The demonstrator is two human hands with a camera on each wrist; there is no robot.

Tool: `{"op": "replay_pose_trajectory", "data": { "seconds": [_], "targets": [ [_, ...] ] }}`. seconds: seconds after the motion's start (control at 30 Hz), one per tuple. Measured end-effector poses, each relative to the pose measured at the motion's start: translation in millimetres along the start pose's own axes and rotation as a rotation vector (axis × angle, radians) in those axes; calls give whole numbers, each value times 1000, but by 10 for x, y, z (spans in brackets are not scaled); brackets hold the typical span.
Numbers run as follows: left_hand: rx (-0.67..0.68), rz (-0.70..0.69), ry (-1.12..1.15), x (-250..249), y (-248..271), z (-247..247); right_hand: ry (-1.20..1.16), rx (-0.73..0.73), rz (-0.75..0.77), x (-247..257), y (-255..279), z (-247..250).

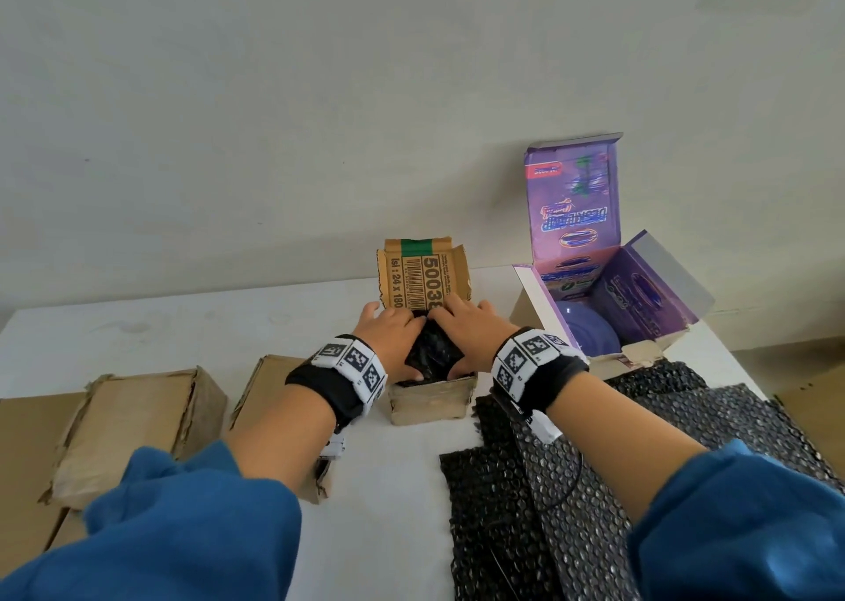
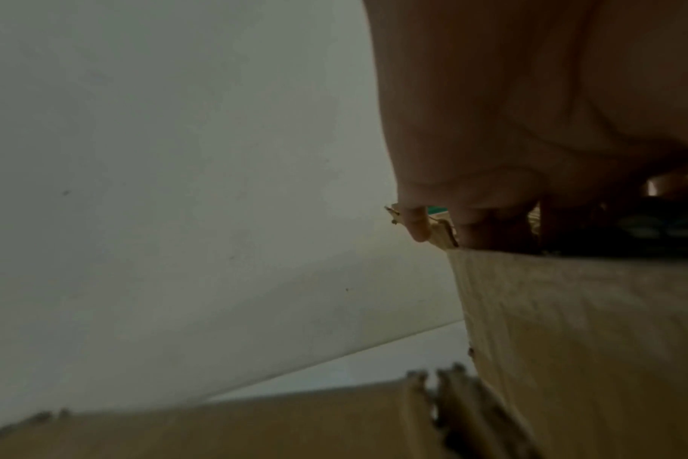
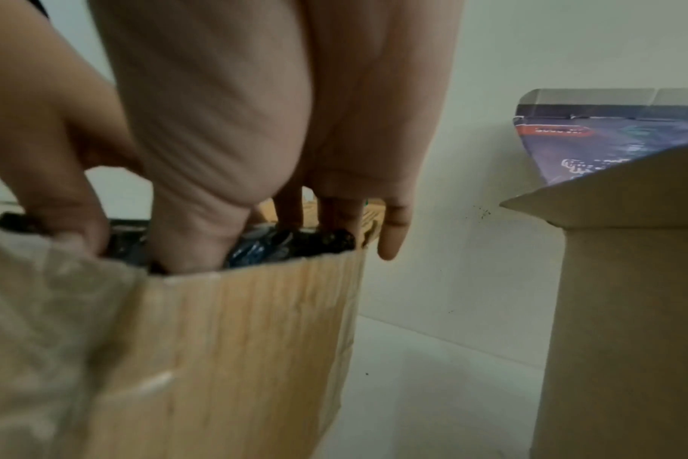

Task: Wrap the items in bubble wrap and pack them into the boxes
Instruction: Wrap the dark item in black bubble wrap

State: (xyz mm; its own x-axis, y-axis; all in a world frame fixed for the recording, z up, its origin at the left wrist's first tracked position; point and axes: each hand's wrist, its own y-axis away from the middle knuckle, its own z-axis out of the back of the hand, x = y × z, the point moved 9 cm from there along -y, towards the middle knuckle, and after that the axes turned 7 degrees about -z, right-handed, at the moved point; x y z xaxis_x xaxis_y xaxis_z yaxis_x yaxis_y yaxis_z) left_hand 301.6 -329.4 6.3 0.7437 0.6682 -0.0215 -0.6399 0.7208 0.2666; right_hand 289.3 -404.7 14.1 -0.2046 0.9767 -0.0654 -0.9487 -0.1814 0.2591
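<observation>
A small open cardboard box (image 1: 430,401) stands mid-table, its printed flap (image 1: 423,280) upright behind. A bundle in black bubble wrap (image 1: 434,353) sits in its mouth. My left hand (image 1: 400,346) and right hand (image 1: 464,342) both arch over the bundle, fingers across its top and far side, thumbs tucked down at the near rim. The right wrist view shows the right thumb (image 3: 193,245) inside the box (image 3: 236,341) against the bundle (image 3: 295,245). In the left wrist view the left fingers (image 2: 417,223) reach down at the box wall (image 2: 570,326). What is wrapped is hidden.
An open purple printed box (image 1: 640,307) at the right holds a round violet item (image 1: 580,330). Black bubble wrap sheets (image 1: 548,486) lie at the front right. Two closed cardboard boxes (image 1: 132,426) (image 1: 270,385) lie on the white table (image 1: 183,326) at the left. A wall stands close behind.
</observation>
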Motion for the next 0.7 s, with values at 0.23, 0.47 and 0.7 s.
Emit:
{"op": "replay_pose_trajectory", "data": {
  "seconds": [0.23, 0.47, 0.7],
  "targets": [
    [32, -12, 139, 65, 25, 23, -121, 52, 15, -71, 12, 21],
    [54, -26, -24, 29, 62, -97, 116, -72, 12, 68, 69, 51],
    [-45, 7, -47, 17, 114, -44, 27, -77, -49, 30, 171, 26]
  ]
}}
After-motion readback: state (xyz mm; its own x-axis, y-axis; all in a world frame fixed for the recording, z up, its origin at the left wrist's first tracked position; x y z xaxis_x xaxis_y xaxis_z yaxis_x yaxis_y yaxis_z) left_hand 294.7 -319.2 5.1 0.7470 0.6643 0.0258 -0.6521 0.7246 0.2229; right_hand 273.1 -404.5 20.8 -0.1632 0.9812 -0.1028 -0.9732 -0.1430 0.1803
